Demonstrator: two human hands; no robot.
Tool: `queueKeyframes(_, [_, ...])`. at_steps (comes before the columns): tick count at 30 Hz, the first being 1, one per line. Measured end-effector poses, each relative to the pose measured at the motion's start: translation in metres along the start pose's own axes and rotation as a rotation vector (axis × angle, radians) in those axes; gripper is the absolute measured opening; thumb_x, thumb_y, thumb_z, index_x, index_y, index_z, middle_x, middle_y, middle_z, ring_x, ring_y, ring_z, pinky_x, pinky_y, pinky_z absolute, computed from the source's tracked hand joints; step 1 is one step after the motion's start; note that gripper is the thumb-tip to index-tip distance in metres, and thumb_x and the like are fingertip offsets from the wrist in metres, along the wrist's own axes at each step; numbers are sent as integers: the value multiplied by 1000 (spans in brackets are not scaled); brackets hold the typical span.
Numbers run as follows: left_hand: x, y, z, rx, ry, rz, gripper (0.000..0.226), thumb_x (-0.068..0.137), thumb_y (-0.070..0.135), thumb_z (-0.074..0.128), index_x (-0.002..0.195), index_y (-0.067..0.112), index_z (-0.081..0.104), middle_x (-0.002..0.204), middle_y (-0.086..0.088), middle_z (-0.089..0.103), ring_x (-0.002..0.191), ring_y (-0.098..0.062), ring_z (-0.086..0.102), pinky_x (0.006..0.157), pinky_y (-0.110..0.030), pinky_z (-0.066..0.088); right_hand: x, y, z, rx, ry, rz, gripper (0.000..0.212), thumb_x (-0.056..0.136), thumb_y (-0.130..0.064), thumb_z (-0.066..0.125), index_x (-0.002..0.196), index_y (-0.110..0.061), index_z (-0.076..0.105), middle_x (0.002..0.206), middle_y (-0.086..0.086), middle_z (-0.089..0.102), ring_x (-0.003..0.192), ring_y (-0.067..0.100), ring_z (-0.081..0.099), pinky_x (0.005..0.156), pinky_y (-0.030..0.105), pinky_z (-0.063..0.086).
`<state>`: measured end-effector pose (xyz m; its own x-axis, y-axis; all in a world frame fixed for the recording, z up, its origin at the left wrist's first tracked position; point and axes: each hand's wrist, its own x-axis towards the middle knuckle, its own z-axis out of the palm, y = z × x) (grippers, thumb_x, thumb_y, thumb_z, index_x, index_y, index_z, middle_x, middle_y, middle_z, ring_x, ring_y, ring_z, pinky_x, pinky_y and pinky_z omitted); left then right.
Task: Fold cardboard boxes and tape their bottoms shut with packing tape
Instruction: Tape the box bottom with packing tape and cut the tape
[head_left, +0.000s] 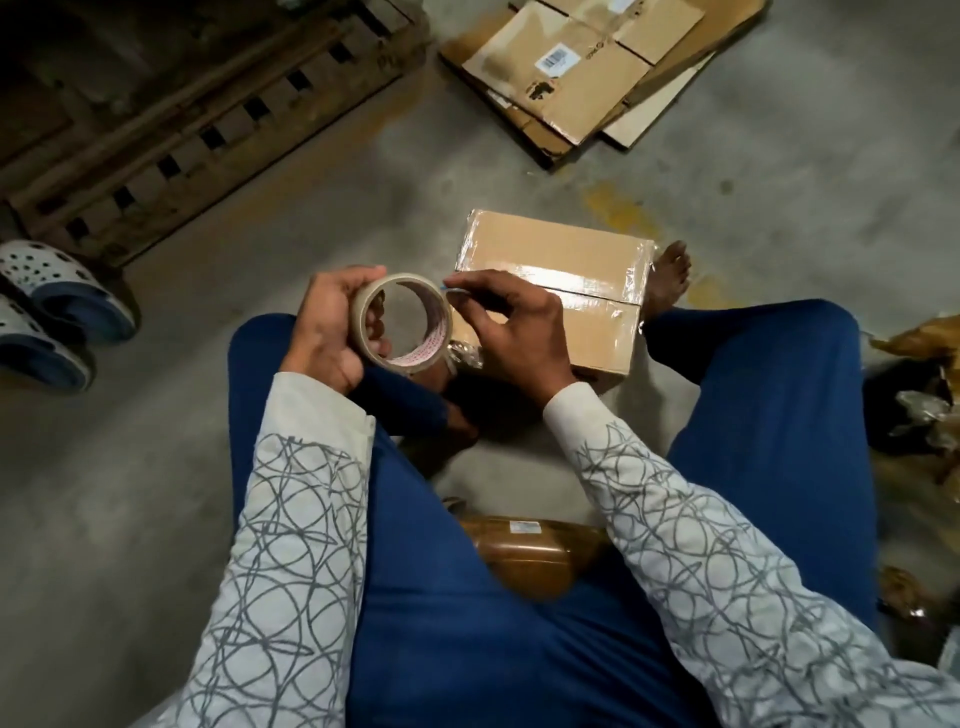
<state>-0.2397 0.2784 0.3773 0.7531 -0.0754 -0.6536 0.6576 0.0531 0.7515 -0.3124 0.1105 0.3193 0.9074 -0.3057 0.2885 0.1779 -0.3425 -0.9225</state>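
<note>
The box (550, 249) lies on the floor ahead, its seam already taped (film shines across it). The left hand (327, 322) grips the roll (439, 332); the right hand (514, 332) pinches a thin blue tool (445, 286) at its rim, probably freeing or cutting the tape end, which calls for a steady roll

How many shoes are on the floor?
2. The farther sandal lies at the left edge by the wooden pallet; the nearer sandal lies beside it, partly cut off by the picture's edge.

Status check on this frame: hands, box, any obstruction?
Left hand grips tape roll. Right hand pinches thin blue-tipped tool at roll's rim. Box in front, seam taped. Nothing obstructing.
</note>
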Motion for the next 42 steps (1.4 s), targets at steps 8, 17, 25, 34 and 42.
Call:
queueKeyframes(8, [-2, 5, -11, -115, -98, -126, 39, 91, 21, 49, 53, 21, 42, 45, 8, 26, 38, -9, 17, 40, -16, 20, -16, -15, -10, -96, -228, -28, 33, 88, -8, 70, 121, -10, 66, 118, 0, 69, 112, 12, 63, 100, 27, 49])
queueKeyframes(17, [-4, 5, -11, -217, -105, -178, 31, 82, 15, 49, 53, 19, 41, 41, 8, 28, 33, -7, 19, 38, -15, 18, -21, -26, -17, 87, -458, 144, 61, 94, -25, 69, 149, -21, 44, 139, -1, 49, 131, 11, 51, 106, 39, 49])
queueKeyframes(25, [-7, 4, -15, -174, -142, -224, 34, 90, 17, 43, 56, 18, 41, 43, 8, 30, 36, -5, 18, 39, -16, 17, -13, -21, -17, -34, -308, -27, 59, 81, 16, 57, 133, -12, 63, 116, 4, 65, 103, 12, 67, 84, 23, 57])
queueKeyframes(34, [-12, 6, -8, 30, -193, -271, 32, 90, 18, 42, 58, 17, 42, 46, 7, 29, 38, -7, 18, 34, -15, 21, -1, -18, -36, -148, -273, -212, 47, 76, 21, 62, 112, -8, 74, 109, 8, 71, 94, 17, 68, 81, 20, 53])
queueKeyframes(42, [-14, -3, 8, 322, -182, -288, 34, 89, 16, 49, 56, 15, 42, 44, 5, 29, 35, -9, 21, 33, -14, 21, 8, -16, -53, -263, -169, -259, 26, 68, -25, 93, 86, -12, 80, 85, 2, 64, 74, 15, 56, 62, 27, 48])
